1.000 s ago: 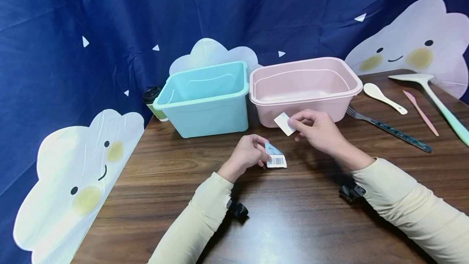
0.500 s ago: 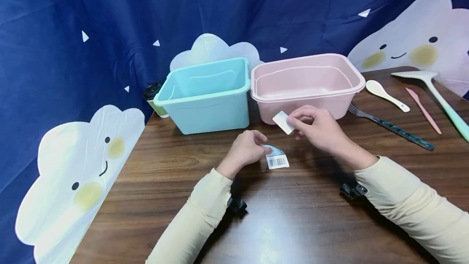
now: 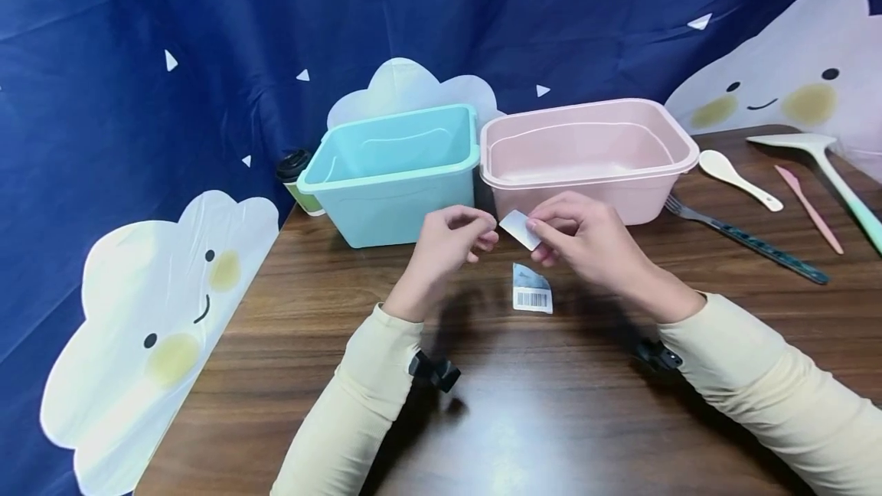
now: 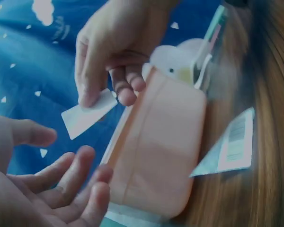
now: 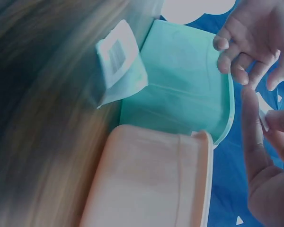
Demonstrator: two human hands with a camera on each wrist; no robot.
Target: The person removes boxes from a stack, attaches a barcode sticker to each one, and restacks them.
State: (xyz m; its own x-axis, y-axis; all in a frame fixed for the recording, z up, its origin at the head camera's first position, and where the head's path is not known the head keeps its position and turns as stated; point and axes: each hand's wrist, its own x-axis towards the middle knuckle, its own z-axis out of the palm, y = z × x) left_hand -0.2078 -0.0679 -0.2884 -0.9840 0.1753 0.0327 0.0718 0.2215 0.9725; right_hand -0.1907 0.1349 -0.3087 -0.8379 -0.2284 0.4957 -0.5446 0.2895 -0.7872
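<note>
My right hand (image 3: 586,239) pinches a small flat white rectangular piece (image 3: 518,228), seen almost edge-on in the right wrist view, between thumb and fingers. It is held above the table in front of the pink bin. My left hand (image 3: 451,247) is just to the left of the white piece. In the left wrist view its fingers (image 4: 85,156) are spread and loosely bent, holding nothing, with a gap to the white piece. Below both hands lies a torn blue-and-white packet (image 3: 532,289) with a barcode, on the wooden table (image 3: 310,358).
Behind the hands stand a turquoise bin (image 3: 400,205) and a pink bin (image 3: 592,167). A lidded paper cup (image 3: 303,194) is at the left. To the right lie a white spoon (image 3: 737,178), a fork (image 3: 751,239), a pink knife (image 3: 809,209) and a long green-handled utensil (image 3: 844,182).
My left hand has let go of the barcode packet, leaving it on the table, and moved up toward the white piece. My right hand keeps its pinch and has moved slightly left.
</note>
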